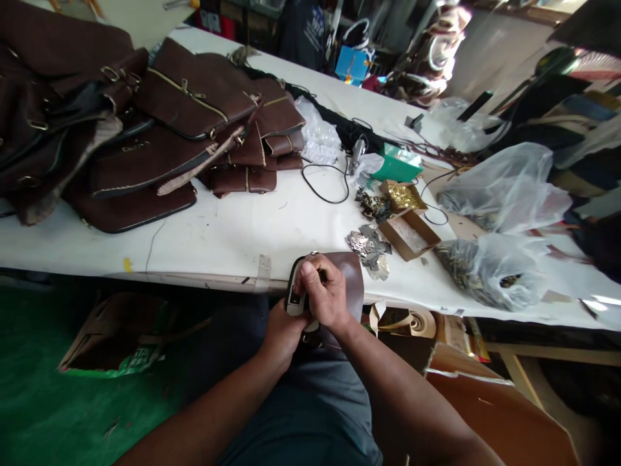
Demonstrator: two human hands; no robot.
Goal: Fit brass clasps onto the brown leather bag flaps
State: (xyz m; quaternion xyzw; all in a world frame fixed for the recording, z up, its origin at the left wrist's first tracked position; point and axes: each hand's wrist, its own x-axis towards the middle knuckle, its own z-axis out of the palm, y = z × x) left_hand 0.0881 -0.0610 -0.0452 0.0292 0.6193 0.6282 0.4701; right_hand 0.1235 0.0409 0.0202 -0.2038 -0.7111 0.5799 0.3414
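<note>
A brown leather bag rests on my lap against the table's front edge, its dark-rimmed side and pale inner part turned up toward me. My left hand is closed around the near left side of the bag. Above it, my right hand presses on the bag with curled fingers and the thumb bent in. What those fingers pinch is hidden under them. Just beyond my right hand lies a loose pile of flat metal pieces on the white table.
Many brown leather bags are heaped at the left. To the right stand a carton of gold-coloured fittings, an open small carton, a green box and plastic bags of parts. A cardboard box sits below.
</note>
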